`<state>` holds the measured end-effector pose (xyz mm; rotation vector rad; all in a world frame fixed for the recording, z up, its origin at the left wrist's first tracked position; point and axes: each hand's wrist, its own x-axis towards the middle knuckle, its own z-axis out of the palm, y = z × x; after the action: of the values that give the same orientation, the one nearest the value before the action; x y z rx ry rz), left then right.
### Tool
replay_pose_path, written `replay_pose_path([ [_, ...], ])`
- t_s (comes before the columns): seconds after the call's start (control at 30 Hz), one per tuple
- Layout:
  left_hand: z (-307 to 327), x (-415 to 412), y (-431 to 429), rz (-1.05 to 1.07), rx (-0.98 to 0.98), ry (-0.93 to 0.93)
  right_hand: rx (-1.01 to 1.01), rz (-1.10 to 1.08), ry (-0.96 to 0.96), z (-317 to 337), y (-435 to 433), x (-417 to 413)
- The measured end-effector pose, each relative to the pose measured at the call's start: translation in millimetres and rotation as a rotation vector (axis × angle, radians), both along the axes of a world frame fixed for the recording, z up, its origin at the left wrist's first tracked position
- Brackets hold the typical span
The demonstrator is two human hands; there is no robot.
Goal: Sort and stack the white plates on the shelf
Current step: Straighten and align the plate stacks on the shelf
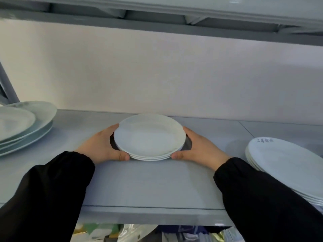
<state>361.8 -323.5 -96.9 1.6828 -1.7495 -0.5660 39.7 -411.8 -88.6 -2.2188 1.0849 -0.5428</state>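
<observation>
A small stack of white plates [149, 137] sits in the middle of the grey shelf [148, 186]. My left hand [103, 145] grips the stack's left rim and my right hand [201, 148] grips its right rim, thumbs at the near edge. The stack looks slightly tilted, with its far side raised; I cannot tell whether it rests fully on the shelf. A stack of larger white plates [22, 126] stands at the far left. Another stack of white plates [286, 165], with dark lettering on the top one's rim, stands at the right.
A white wall closes the back of the shelf. An upper shelf [174, 18] hangs overhead. A grey metal upright [7, 84] stands at the left. Below the shelf's front edge, bags and packaged items [132, 233] show.
</observation>
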Motion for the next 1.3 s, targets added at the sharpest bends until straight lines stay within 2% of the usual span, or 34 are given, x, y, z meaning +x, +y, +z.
replay_pose_path([
  [0.07,0,-1,0,0.039,0.028,-0.064,0.000,-0.008,0.007,1,2,-2],
  [0.13,-3,-2,0,0.096,0.073,-0.209,-0.009,-0.014,0.028,1,5,-2],
  [0.27,-1,-17,4,0.166,0.130,-0.426,-0.054,-0.048,0.160,0,6,0],
  [0.47,6,-34,19,0.171,0.190,-0.518,-0.092,-0.118,0.329,-2,19,-11],
  [0.63,-2,-44,28,0.163,0.166,-0.555,-0.073,-0.133,0.357,-4,33,-29],
  [1.03,-11,-93,72,0.066,0.086,-0.479,-0.109,-0.116,0.264,-11,86,-95],
  [1.2,-4,-104,78,0.143,0.086,-0.329,-0.128,-0.126,0.229,-10,88,-99],
  [1.3,-7,-104,79,0.184,0.033,-0.235,-0.116,-0.127,0.126,-10,88,-99],
])
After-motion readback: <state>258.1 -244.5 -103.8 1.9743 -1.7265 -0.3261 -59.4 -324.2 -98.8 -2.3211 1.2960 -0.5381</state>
